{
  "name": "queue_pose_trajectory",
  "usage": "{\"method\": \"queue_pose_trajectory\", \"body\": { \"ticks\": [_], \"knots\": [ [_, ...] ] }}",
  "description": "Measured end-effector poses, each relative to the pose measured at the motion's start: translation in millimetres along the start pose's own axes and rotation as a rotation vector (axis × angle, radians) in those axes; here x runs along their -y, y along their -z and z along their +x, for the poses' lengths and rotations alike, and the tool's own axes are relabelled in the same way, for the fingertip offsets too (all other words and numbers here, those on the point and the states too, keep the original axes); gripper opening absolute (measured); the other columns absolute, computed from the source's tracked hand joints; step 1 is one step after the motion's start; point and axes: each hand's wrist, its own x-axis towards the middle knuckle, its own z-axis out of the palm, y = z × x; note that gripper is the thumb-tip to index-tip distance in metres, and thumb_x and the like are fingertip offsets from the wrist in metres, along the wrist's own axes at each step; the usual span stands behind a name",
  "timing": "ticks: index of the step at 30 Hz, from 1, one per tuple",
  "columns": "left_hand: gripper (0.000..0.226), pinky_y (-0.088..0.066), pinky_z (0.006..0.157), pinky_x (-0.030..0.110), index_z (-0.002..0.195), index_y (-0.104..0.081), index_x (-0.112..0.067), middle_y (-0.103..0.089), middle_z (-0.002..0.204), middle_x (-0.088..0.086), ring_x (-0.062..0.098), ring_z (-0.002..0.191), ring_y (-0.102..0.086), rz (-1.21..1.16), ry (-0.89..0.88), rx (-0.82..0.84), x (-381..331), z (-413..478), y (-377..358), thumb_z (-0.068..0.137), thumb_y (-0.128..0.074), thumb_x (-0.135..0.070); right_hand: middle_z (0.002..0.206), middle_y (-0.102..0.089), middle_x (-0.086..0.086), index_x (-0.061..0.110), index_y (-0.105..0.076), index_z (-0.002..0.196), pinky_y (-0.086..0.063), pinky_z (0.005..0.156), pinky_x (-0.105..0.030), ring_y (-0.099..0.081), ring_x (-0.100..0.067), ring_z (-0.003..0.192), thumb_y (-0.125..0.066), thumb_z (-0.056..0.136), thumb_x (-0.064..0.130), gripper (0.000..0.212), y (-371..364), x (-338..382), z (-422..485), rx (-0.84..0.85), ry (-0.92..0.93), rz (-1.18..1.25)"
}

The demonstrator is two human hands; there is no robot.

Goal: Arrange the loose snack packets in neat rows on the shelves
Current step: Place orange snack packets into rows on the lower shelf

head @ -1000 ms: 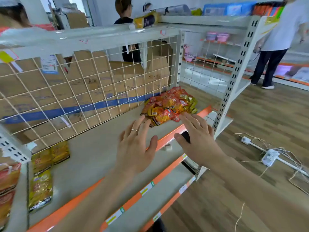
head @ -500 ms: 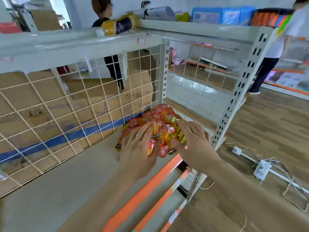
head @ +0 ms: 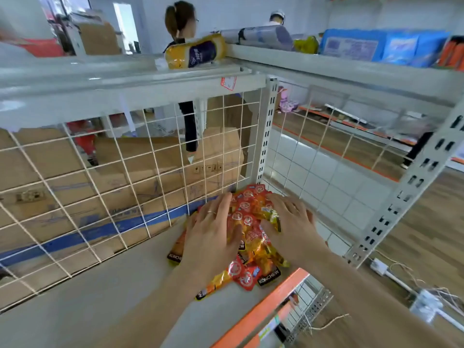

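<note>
1. Red-and-yellow snack packets [head: 251, 237] lie under my fingers [head: 222, 207], which are straight, slightly apart and clamped on nothing.
2. I see my left hand [head: 213, 232] flat on the pile's nine o'clock side and my right hand [head: 291, 222] at its three o'clock.
3. Packets sit heaped at the grey shelf's [head: 100, 285] two o'clock corner, beside the white wire mesh [head: 125, 159].

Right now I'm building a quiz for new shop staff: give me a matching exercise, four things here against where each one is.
Things: 1 snack packets; 2 yellow bag; 3 cardboard boxes; 4 white plug.
Places: A on the wooden floor; B under the left hand and right hand; C behind the wire grid; D on the top shelf.
Pairs: 1-B, 2-D, 3-C, 4-A.
</note>
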Motion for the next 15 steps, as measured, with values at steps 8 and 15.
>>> {"method": "queue_pose_trajectory", "body": {
  "ticks": [8, 15],
  "knots": [
    [0.068, -0.020, 0.119, 0.047, 0.158, -0.009, -0.029, -0.024, 0.164, -0.004, 0.023, 0.148, -0.027, 0.017, 0.194, 0.028, -1.6, 41.5, -36.2, 0.100, -0.037, -0.049, 0.163, -0.020, 0.005, 0.029, -0.017, 0.155, -0.006, 0.122, -0.047, -0.010, -0.021, 0.150, -0.040, 0.100, 0.047, 0.062, -11.9, -24.8, 70.4, 0.098, 0.048, 0.005],
    [0.064, -0.033, 0.115, 0.051, 0.156, -0.022, -0.036, -0.053, 0.146, -0.004, 0.023, 0.137, -0.044, 0.110, 0.281, 0.043, -14.9, 74.4, -85.8, 0.095, -0.038, -0.049, 0.163, -0.022, 0.000, 0.024, -0.021, 0.156, -0.014, 0.119, -0.051, -0.015, -0.028, 0.150, -0.043, 0.099, 0.039, 0.063, -31.1, -56.8, 124.8, 0.134, 0.014, 0.074]
  ]
}}
